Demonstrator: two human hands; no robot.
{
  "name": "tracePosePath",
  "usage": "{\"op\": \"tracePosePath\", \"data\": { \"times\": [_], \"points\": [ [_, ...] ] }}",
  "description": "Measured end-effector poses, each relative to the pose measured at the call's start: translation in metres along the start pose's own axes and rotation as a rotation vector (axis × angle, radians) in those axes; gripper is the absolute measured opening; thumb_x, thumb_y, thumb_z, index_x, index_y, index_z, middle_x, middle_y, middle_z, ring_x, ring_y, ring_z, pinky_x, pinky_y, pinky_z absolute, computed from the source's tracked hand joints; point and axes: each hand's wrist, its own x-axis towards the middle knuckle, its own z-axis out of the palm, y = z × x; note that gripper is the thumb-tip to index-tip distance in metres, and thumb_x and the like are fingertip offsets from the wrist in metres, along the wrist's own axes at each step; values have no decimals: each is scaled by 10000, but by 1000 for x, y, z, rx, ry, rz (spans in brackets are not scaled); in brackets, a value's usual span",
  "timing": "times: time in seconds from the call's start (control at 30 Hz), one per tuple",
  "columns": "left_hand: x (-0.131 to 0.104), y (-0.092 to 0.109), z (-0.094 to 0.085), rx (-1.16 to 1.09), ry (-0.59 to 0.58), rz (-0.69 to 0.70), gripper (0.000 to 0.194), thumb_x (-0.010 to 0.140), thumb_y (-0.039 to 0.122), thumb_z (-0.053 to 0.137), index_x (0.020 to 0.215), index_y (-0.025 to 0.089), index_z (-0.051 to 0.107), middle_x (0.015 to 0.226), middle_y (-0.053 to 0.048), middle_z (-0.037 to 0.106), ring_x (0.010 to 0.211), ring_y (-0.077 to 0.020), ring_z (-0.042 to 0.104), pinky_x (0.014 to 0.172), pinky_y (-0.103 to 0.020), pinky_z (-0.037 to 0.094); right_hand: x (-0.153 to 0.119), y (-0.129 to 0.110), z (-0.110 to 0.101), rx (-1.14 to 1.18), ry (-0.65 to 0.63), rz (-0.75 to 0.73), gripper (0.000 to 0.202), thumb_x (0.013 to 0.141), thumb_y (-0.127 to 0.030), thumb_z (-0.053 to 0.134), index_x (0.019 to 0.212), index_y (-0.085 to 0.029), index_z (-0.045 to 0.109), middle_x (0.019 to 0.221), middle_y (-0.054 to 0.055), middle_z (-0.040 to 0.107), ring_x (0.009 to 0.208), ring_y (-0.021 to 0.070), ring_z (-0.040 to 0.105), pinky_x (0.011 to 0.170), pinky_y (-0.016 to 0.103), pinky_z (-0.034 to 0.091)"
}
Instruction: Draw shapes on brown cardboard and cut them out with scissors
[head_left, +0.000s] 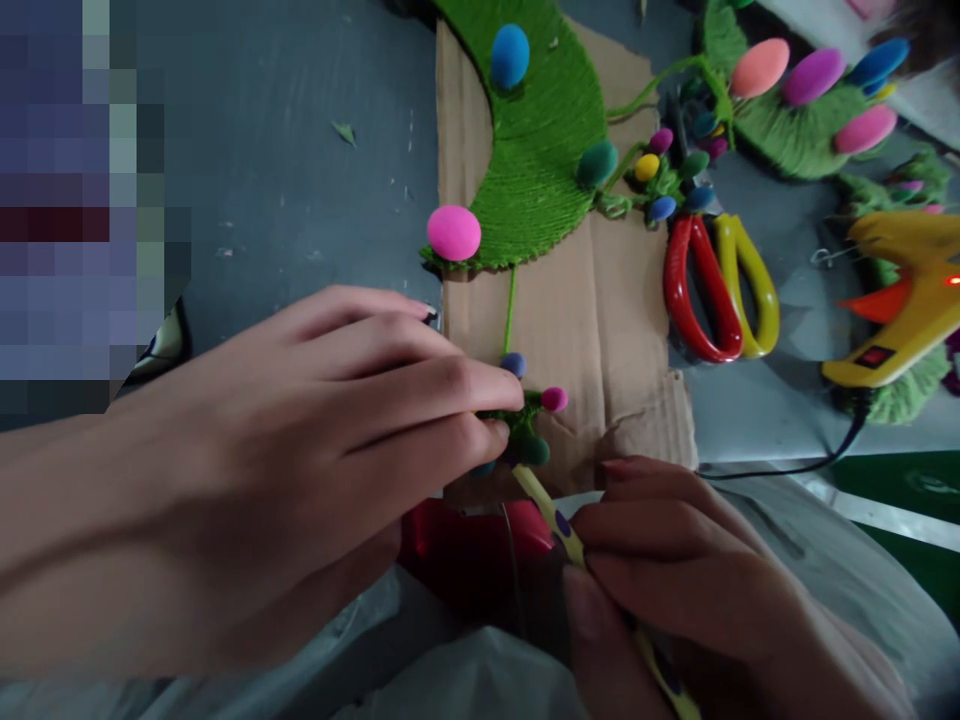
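Showed ribbed green on the yarn crescent [541, 165] and, near the tan cardboard's [559, 320] bottom edge, pink, blue and green on the beads [535, 451], purple-spotted yellow on the stick [534, 490].

open tabletop [300, 200] left of cardboard [630, 330], scissors [721, 285] rightward

No legible lettering; no readable labels, numbers or signs

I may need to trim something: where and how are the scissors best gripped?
Probably by the red loop and yellow loop together, from the wearer's side: they lie side by side, uncovered, on the end nearer the right hand, while the far end runs in among small coloured balls.
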Motion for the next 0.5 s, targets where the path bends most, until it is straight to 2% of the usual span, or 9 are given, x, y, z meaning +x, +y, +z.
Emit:
{"op": "tracePosePath", "data": {
  "times": [0.13, 0.23, 0.33, 0.5],
  "points": [
    [0, -1, -3, -13, -10, 19, 357, 923, 282, 529, 1270, 280, 610, 1443, 99, 584, 1245, -183, 568, 1219, -443, 392, -1, 2, -3, -62, -14, -28, 236, 716, -147, 760, 811, -282, 592, 763, -47, 754, 740, 199, 739, 773, 405, 632],
    [2, 0, -2, -30, 2, 20, 342, 934, 270, 521, 1264, 271, 612, 1424, 79, 602, 1240, -185, 575, 1222, -438, 384, -2, 2, -4, -75, -53, -48, 232, 720, -159, 767, 810, -275, 587, 791, -49, 766, 738, 184, 743, 827, 399, 631],
    [2, 1, 0, -49, 21, -4, 316, 941, 268, 513, 1237, 283, 623, 1384, 79, 622, 1227, -194, 595, 1228, -423, 370, -2, 3, -3, -72, -7, -43, 226, 711, -126, 733, 764, -267, 564, 746, -46, 750, 742, 183, 751, 815, 386, 632],
    [0, -2, 1, -21, 33, 29, 359, 918, 299, 503, 1262, 288, 606, 1378, 80, 614, 1184, -205, 605, 1210, -436, 379, 0, 5, -3, -67, -35, -74, 227, 720, -163, 750, 787, -271, 562, 760, -38, 751, 703, 191, 736, 837, 428, 628]
  ]
}}
